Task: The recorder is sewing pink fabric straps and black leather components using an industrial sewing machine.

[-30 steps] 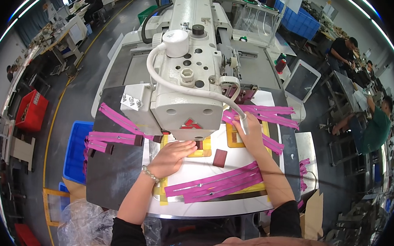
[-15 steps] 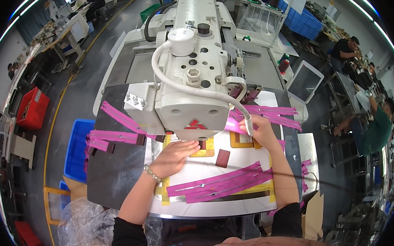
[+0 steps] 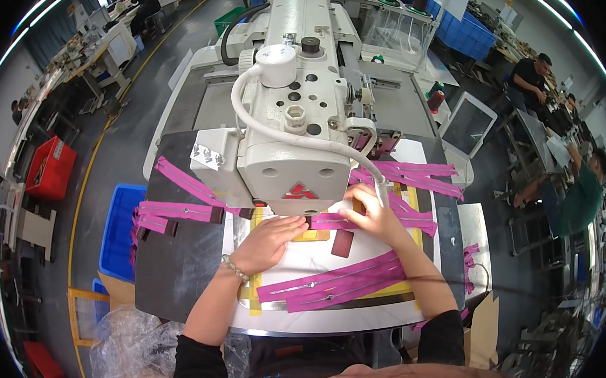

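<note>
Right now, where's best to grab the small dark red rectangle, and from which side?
Probably pinch the dark red rectangle by its near edge, coming from your own side: it lies flat on the white sheet, that edge uncovered, while the pink zipper runs close by its far edge.

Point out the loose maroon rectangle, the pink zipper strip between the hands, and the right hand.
Maroon rectangle [image 3: 342,243], head view: middle of its face.
Pink zipper strip [image 3: 330,222], head view: its tape.
Right hand [image 3: 375,218], head view: back of hand.
</note>
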Demonstrator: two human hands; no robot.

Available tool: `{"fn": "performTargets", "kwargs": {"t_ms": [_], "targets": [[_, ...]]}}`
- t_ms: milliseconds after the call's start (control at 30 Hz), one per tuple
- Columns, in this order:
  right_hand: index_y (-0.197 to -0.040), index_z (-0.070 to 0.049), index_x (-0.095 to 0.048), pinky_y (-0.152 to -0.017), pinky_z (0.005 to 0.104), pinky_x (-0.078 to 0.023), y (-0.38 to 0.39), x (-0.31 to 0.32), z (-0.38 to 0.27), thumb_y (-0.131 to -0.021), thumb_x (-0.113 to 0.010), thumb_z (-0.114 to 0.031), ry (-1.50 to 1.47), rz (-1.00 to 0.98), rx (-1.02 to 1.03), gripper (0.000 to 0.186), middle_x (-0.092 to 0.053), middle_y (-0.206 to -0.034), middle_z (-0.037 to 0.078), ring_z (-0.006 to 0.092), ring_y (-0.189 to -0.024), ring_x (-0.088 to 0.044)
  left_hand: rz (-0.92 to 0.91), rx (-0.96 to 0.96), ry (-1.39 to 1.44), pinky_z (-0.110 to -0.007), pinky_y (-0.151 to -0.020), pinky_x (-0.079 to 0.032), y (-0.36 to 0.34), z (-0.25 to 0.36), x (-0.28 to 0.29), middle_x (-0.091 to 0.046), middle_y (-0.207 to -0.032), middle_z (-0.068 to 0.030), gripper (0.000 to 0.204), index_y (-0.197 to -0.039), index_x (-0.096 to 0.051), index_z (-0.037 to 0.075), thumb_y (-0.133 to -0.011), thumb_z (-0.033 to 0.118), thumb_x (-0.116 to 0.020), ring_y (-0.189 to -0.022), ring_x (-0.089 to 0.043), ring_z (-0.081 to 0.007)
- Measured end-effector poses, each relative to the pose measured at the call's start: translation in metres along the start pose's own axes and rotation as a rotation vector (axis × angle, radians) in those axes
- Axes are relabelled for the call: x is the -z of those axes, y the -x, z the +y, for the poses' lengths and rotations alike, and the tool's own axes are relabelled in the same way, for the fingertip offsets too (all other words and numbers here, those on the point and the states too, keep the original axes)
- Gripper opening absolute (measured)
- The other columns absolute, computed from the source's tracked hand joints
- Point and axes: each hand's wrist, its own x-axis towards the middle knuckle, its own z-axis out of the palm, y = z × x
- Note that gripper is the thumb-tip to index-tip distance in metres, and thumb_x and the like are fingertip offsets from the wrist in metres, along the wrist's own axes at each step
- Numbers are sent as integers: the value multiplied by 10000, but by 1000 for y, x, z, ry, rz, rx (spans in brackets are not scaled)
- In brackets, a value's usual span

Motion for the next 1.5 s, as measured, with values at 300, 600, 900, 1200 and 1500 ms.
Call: {"fn": "performTargets", "kwargs": {"t_ms": [300,600,900,1200,1500], "targets": [[-1247,-27,-475,-919,313,-400,-9,-23,-20,-880,-604,-200,-969,200,-155,426,-616,-1031,102,172,-1004,-566,-105,187,203,-414,-1059,-342,-1,7,8,-510,-1301,-175,538,-1362,-390,25,-831,-29,-464,-1225,-462,-334],[-967,-99,-685,-880,353,-458,15,-11,3,-770,-668,-69,12,-30,290,200,-657,-1072,54,240,-1055,-595,-167,59,-147,-505,-1086,-256,6,25,-3,-334,-1438,-183,504,-1382,-409,243,-900,293,-549,-1335,-312,-351],[-967,-49,-673,-835,367,-494,17,-17,5,-773,-624,-6,24,15,307,205,-660,-1078,110,259,-1004,-631,-145,99,-174,-535,-1078,-241,7,26,-5,-342,-1418,-186,494,-1368,-434,257,-894,328,-555,-1318,-325,-351],[-976,-41,-677,-828,360,-493,17,-18,2,-730,-643,29,52,18,275,257,-662,-1062,121,268,-989,-637,-129,68,-189,-535,-1058,-267,6,24,-6,-386,-1370,-174,505,-1362,-444,254,-878,315,-574,-1292,-353,-334],[-956,-50,-678,-818,368,-503,17,-16,-2,-714,-632,38,104,28,273,261,-668,-1040,109,248,-990,-638,-90,41,-188,-490,-1050,-279,4,22,-8,-437,-1286,-164,507,-1326,-494,210,-840,283,-620,-1230,-399,-317]]}}
